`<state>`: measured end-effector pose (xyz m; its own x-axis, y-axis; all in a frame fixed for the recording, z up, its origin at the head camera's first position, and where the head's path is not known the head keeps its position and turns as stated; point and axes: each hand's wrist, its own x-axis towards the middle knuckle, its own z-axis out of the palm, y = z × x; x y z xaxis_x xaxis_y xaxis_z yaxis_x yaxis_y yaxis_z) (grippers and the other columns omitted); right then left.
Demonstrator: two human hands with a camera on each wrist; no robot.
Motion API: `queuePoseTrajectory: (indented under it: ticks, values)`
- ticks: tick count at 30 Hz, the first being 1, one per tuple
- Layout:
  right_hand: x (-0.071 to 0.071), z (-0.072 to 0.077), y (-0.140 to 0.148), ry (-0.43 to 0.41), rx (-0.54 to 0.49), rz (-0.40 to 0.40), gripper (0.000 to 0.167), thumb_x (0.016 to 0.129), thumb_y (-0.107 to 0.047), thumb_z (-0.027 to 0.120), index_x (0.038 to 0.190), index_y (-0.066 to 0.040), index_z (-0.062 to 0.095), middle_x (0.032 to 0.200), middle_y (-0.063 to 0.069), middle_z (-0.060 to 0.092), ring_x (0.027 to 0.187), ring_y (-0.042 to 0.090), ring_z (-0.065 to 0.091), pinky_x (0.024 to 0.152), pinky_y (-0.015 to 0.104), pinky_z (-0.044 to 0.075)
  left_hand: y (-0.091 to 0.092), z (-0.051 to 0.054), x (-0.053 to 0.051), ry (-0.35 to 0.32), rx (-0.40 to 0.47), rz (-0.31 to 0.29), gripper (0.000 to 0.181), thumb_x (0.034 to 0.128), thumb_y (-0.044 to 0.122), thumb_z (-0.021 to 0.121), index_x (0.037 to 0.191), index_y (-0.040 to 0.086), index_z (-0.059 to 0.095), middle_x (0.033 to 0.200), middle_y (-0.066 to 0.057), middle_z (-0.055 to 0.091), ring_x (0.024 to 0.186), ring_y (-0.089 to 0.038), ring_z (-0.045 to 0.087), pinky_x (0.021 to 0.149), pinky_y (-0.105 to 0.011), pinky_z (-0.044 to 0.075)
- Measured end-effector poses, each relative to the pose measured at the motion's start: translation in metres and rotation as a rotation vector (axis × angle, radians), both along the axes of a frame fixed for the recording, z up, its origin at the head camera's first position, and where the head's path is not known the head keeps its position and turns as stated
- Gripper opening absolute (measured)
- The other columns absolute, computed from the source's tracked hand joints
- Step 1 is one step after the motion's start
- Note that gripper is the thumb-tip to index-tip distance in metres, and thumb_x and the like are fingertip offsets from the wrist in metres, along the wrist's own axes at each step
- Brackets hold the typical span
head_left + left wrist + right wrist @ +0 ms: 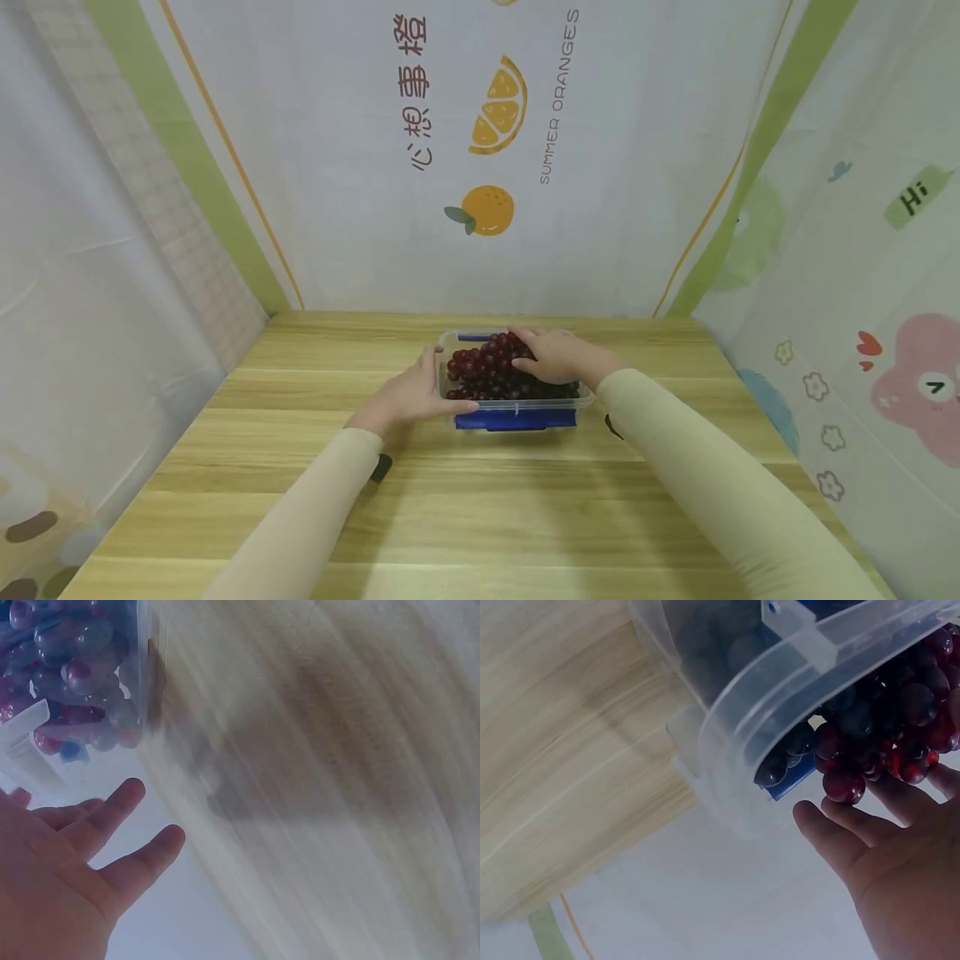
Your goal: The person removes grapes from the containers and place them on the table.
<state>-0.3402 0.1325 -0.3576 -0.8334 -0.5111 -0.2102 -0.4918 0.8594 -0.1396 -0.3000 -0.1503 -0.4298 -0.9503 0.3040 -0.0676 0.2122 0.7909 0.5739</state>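
Observation:
A clear plastic food container [587, 402] with blue clip flaps [516, 419] stands toward the far side of the table, full of dark red grapes [487, 360]. My left hand [408, 393] rests against its left end, thumb lying along the front rim. In the left wrist view, the outer fingers are straight and spread beside the wall. From the right, my right hand [564, 358] reaches over the rim and grips the grape bunch between thumb and fingers. The right wrist view shows its fingertips against the grapes [845, 784]; the thumb's hold is hidden there.
The wooden table [480, 517] ends at a white hanging cloth [600, 233] printed with oranges. More printed cloth [862, 275] hangs at the sides. Dark wrist-worn pieces [382, 467] show under the sleeves.

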Motion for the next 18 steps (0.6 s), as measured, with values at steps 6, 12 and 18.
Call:
queuePoseTrajectory:
  ticks: [6,12,18]
  values:
    - [0.0005,0.0010,-0.0036,-0.027,0.001,-0.011,0.077,0.114,-0.045,0.047,0.174,-0.018,0.008,0.175,0.019,0.031,0.158,0.040,0.038,0.130,0.059,0.031,-0.0018,-0.0026,0.0013,-0.074,0.162,-0.030,0.144,0.0764,0.079,0.080,0.170,0.031,-0.019,0.180,-0.019,0.002,0.161,-0.049,0.027,0.127,-0.069,0.029]
    - [-0.0001,0.0015,-0.0041,-0.028,0.023,-0.015,0.078,0.114,-0.047,0.046,0.174,-0.018,0.006,0.175,0.018,0.030,0.158,0.038,0.039,0.130,0.057,0.033,-0.0006,0.0018,0.0012,-0.086,0.098,-0.036,0.143,0.0772,0.083,0.076,0.169,0.033,-0.022,0.180,-0.019,-0.001,0.160,-0.051,0.028,0.126,-0.070,0.030]
    - [0.0017,0.0028,-0.0057,-0.053,0.027,-0.007,0.078,0.114,-0.047,0.045,0.174,-0.018,0.004,0.174,0.017,0.034,0.151,0.037,0.050,0.128,0.055,0.037,0.0020,0.0055,-0.0010,-0.107,0.086,-0.036,0.149,0.0747,0.082,0.079,0.170,0.026,-0.021,0.180,-0.019,0.000,0.162,-0.048,0.025,0.127,-0.067,0.031]
